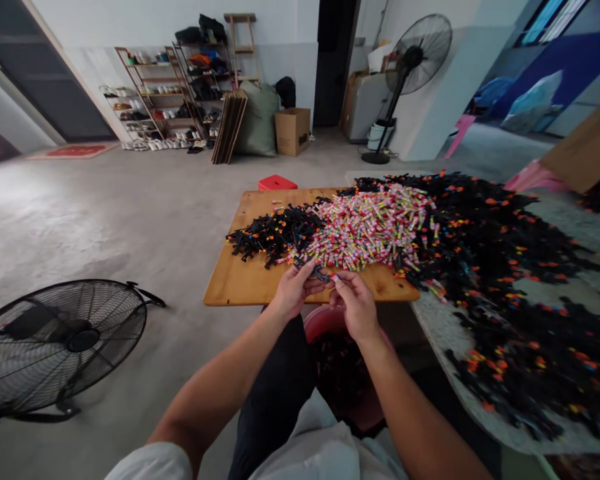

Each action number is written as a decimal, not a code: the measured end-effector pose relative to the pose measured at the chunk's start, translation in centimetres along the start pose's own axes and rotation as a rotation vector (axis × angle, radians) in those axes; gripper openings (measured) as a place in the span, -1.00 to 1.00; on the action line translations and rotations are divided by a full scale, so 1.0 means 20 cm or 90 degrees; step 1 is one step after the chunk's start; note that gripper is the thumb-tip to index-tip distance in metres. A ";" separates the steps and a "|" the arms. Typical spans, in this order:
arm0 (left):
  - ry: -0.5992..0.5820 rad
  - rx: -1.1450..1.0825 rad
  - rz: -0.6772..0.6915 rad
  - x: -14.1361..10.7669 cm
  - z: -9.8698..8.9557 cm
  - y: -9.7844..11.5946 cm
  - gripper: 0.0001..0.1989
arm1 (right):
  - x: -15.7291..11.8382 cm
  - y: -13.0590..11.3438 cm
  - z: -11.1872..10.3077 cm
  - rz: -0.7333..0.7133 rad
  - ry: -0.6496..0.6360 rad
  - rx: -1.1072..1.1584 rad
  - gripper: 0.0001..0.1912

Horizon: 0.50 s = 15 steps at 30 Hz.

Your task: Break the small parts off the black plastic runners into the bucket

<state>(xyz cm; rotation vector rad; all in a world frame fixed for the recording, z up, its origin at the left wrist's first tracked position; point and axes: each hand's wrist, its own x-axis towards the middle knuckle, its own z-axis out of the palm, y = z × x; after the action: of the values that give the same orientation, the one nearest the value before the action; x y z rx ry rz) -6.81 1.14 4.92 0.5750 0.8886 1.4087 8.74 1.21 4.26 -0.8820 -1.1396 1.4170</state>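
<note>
Grips black piece (320, 273) in curled left fingers (307, 269), pinches small reddish piece (335, 277) in right fingers (345, 288), over bare near strip of wooden counter (245, 283). Faces heaped pink tubes (370, 230) and black parts (280, 230); looks across concrete floor (175, 200) to shoe racks (163, 90), standing fan (414, 57).

The left grip (296, 285) and the right grip (355, 297) meet nearly fingertip to fingertip, both bare, the fingers bent inward. In the left grip the thumb (306, 270) lies on top, pressing toward the curled fingers beneath it, in a closed pinch. The right grip mirrors it, its thumb (341, 285) angled toward the left one and closed against the forefinger. Behind each grip the wrist looks nearly straight. The left forearm (225, 380) runs back and outward from its grip; the right forearm (405, 393) slants back the opposite way, both elbows wider apart than the grips.
</note>
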 end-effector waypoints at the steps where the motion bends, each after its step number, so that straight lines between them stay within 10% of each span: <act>1: -0.003 0.011 0.005 -0.01 0.02 0.00 -0.56 | -0.01 0.00 -0.01 -0.003 0.003 -0.006 -0.67; 15: -0.019 0.097 0.054 -0.07 0.12 -0.01 -0.54 | -0.07 -0.03 -0.11 -0.003 0.028 -0.011 -0.70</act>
<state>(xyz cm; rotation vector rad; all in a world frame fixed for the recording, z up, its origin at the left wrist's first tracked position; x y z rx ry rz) -4.57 0.14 6.40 0.7549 0.9630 1.4122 11.15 0.12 4.11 -0.9176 -1.1215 1.3787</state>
